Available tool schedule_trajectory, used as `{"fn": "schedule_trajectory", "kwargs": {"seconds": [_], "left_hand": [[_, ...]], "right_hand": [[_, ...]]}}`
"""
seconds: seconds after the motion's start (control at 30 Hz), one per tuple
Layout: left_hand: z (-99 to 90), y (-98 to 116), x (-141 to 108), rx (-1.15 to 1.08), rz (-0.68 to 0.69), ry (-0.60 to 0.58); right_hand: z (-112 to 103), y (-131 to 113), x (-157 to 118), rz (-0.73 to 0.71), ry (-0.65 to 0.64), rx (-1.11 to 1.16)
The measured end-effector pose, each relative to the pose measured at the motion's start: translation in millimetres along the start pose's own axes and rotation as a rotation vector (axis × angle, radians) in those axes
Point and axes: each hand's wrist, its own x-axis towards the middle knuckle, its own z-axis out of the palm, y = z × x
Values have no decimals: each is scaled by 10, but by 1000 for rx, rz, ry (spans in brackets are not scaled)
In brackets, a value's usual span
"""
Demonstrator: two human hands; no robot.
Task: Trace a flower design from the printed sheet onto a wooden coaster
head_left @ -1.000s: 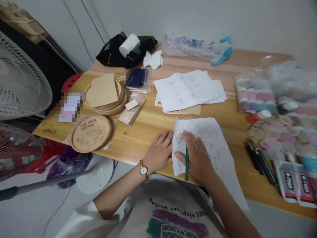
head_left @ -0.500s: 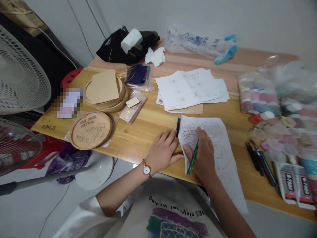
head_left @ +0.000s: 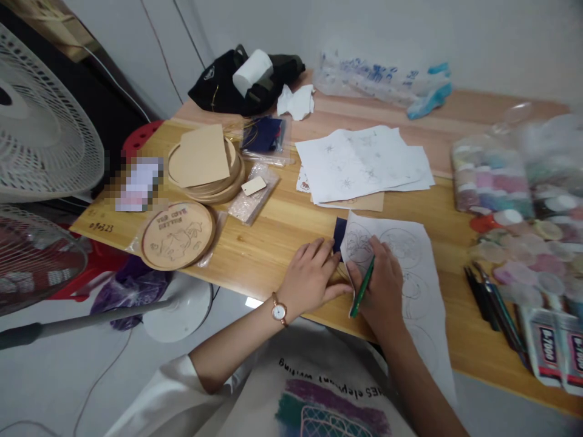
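A white sheet with round line drawings (head_left: 423, 249) lies at the table's front edge, its left side slightly lifted. My right hand (head_left: 380, 285) rests on this sheet with a green pen (head_left: 363, 288) held between thumb and fingers. Just left of the sheet, my left hand (head_left: 312, 276) lies with fingers spread, holding nothing; its fingertips are by a dark blue piece (head_left: 339, 233) that shows partly from under the sheet. The thumb of my left hand reaches the sheet's left edge.
Behind are stacked drawn papers (head_left: 364, 164). Left are round wooden plates (head_left: 177, 237), a bubble-wrapped packet (head_left: 248, 206) and a phone. Pens (head_left: 494, 297), glue tubes (head_left: 546, 346) and small jars (head_left: 519, 243) stand right. A fan (head_left: 40, 121) is at far left.
The whole view has shifted, so the table's things appear further right. More of the dark blue piece shows left of the sheet. Both hands keep nearly the same pose.
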Motion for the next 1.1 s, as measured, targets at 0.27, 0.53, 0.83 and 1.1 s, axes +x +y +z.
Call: {"fn": "schedule_trajectory", "kwargs": {"seconds": [0.27, 0.53, 0.83, 1.1], "left_hand": [[-58, -15, -8, -50, -30, -50], [-103, -48, -15, -72, -7, -94], [-114, -109, -29, -63, 52, -128], [-181, -54, 29, -29, 23, -146]], "right_hand": [[13, -78, 11, 56, -20, -40], [36, -90, 9, 77, -25, -55], [97, -201, 17, 132, -46, -97], [128, -304, 34, 216, -13, -133]]}}
